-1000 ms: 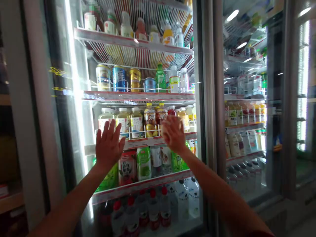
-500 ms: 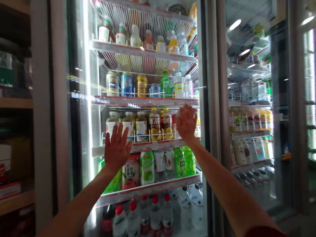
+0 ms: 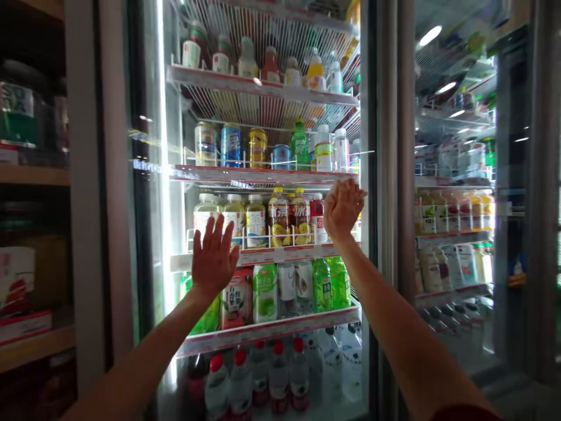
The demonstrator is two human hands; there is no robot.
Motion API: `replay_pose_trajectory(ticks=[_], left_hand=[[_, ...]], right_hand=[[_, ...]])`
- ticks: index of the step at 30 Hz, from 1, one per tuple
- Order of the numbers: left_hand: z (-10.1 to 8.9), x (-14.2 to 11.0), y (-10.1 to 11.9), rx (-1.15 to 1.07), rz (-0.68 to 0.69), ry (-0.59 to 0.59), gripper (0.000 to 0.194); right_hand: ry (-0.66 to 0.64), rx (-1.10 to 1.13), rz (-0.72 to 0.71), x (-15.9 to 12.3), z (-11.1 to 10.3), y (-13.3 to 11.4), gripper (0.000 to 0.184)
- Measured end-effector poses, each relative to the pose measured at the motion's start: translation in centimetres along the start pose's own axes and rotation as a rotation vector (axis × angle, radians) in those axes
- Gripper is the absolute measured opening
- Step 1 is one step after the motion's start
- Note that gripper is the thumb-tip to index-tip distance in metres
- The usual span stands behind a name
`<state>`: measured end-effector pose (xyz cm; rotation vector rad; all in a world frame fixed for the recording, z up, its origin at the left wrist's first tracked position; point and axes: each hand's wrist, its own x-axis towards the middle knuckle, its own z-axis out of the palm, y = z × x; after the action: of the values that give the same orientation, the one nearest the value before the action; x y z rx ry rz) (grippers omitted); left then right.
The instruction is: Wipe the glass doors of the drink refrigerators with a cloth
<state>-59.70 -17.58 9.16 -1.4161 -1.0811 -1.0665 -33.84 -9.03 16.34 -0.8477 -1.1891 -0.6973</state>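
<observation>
Forearms (image 3: 388,318) are bare; right sleeve (image 3: 464,413) seems dark red.

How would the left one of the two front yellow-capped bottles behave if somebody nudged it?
The yellow-capped bottle is probably fairly heavy for its size, as it looks full of brown drink. Being taller than wide, it might tip if pushed high up. The low wire rail in front would likely stop it sliding out.

Glass cooler door (image 3: 258,210) — upright, transparent, streaked with reflections
</observation>
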Motion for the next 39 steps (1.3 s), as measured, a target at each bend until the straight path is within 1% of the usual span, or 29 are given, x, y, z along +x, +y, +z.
replay_pose_trajectory(ticks=[1, 2, 4, 5, 6, 7, 8, 10, 11, 12, 13, 14, 17, 18, 19, 20, 23, 24, 25, 26, 28, 29, 30, 31, 34, 35, 36, 37, 39], left_hand=[[0.0, 0.0, 0.0, -0.009, -0.005, -0.002, 0.064], [0.0, 0.0, 0.0, -0.018, -0.007, -0.003, 0.063], [0.1, 0.0, 0.0, -0.03, -0.007, 0.001, 0.061], [0.1, -0.1, -0.1, -0.031, -0.006, 0.002, 0.061], [0.2, -0.1, -0.1, -0.029, -0.003, 0.004, 0.06], [0.2, -0.2, -0.1, -0.025, -0.001, 0.007, 0.06], [0.2, -0.2, -0.1, -0.022, -0.002, 0.007, 0.06], [0.1, -0.1, 0.0, -0.015, -0.006, 0.001, 0.061], [0.1, 0.0, 0.0, -0.013, -0.006, -0.003, 0.061], [0.1, 0.1, 0.0, -0.012, -0.008, -0.013, 0.062], [0.0, 0.2, 0.0, -0.009, -0.008, -0.021, 0.062], [0.0, 0.2, 0.1, -0.004, -0.005, -0.024, 0.063], [-0.1, -0.5, 0.6, 0.018, -0.005, -0.018, 0.065], [-0.2, -1.1, 0.9, 0.021, 0.0, -0.02, 0.066], [-0.2, -1.9, 1.3, 0.017, 0.014, -0.03, 0.067], [-0.2, -2.8, 1.8, 0.007, 0.035, -0.057, 0.067], [0.1, -5.7, 3.3, -0.031, 0.097, -0.124, 0.067], [0.3, -6.5, 3.7, -0.034, 0.101, -0.128, 0.067], [0.5, -7.0, 3.9, -0.03, 0.096, -0.125, 0.067], [0.7, -7.3, 4.1, -0.022, 0.09, -0.116, 0.068], [0.9, -7.5, 4.2, -0.003, 0.093, -0.099, 0.068], [1.0, -7.5, 4.1, 0.002, 0.098, -0.094, 0.068], [1.0, -7.4, 4.1, 0.008, 0.102, -0.088, 0.068], [1.1, -7.3, 4.1, 0.014, 0.102, -0.082, 0.067], [1.1, -7.2, 4.2, 0.04, 0.097, -0.064, 0.066], [1.1, -7.2, 4.2, 0.05, 0.097, -0.06, 0.066], [1.1, -7.2, 4.3, 0.057, 0.099, -0.057, 0.065], [1.1, -7.2, 4.3, 0.061, 0.101, -0.057, 0.065], [1.1, -7.3, 4.3, 0.058, 0.102, -0.06, 0.065]], right_hand=[[0.002, 0.001, 0.007, -0.1, 0.0, -0.1, 0.046], [-0.039, 0.016, -0.079, -0.7, -0.1, -0.6, 0.046], [-0.196, 0.074, -0.397, -2.5, -0.4, -1.6, 0.044], [-0.263, 0.102, -0.534, -3.5, -0.7, -1.7, 0.044], [-0.296, 0.119, -0.601, -4.2, -1.0, -1.4, 0.043], [-0.283, 0.12, -0.582, -4.7, -1.2, -0.5, 0.044], [-0.221, 0.105, -0.482, -4.8, -1.4, 0.7, 0.044], [-0.021, 0.052, -0.164, -4.6, -1.5, 3.4, 0.047], [0.066, 0.034, -0.034, -4.6, -1.4, 4.4, 0.048], [0.122, 0.029, 0.035, -4.8, -1.4, 4.8, 0.05], [0.133, 0.041, 0.032, -5.4, -1.5, 4.6, 0.052], [0.09, 0.066, -0.039, -6.2, -1.6, 3.9, 0.054], [-0.187, 0.146, -0.41, -9.1, -2.3, 1.4, 0.056], [-0.24, 0.153, -0.469, -9.8, -2.6, 1.1, 0.056], [-0.25, 0.145, -0.464, -10.1, -2.8, 1.4, 0.055], [-0.21, 0.123, -0.395, -10.2, -2.9, 2.0, 0.053], [0.013, 0.03, -0.036, -9.8, -2.9, 4.4, 0.053], [0.052, 0.014, 0.021, -9.8, -2.9, 4.7, 0.053], [0.056, 0.016, 0.012, -10.2, -2.8, 4.6, 0.053], [0.018, 0.033, -0.064, -10.7, -2.9, 4.1, 0.053], [-0.134, 0.089, -0.31, -12.0, -3.1, 3.1, 0.054], [-0.197, 0.106, -0.401, -12.5, -3.3, 2.9, 0.054], [-0.218, 0.109, -0.429, -12.8, -3.5, 3.1, 0.055], [-0.193, 0.099, -0.389, -12.8, -3.6, 3.6, 0.056], [0.043, 0.034, -0.065, -12.1, -3.6, 5.4, 0.06], [0.102, 0.02, 0.011, -12.1, -3.5, 5.5, 0.06], [0.115, 0.019, 0.03, -12.3, -3.4, 5.2, 0.059], [0.078, 0.031, -0.015, -12.8, -3.3, 4.6, 0.058], [-0.103, 0.087, -0.232, -14.2, -3.3, 2.9, 0.056]])
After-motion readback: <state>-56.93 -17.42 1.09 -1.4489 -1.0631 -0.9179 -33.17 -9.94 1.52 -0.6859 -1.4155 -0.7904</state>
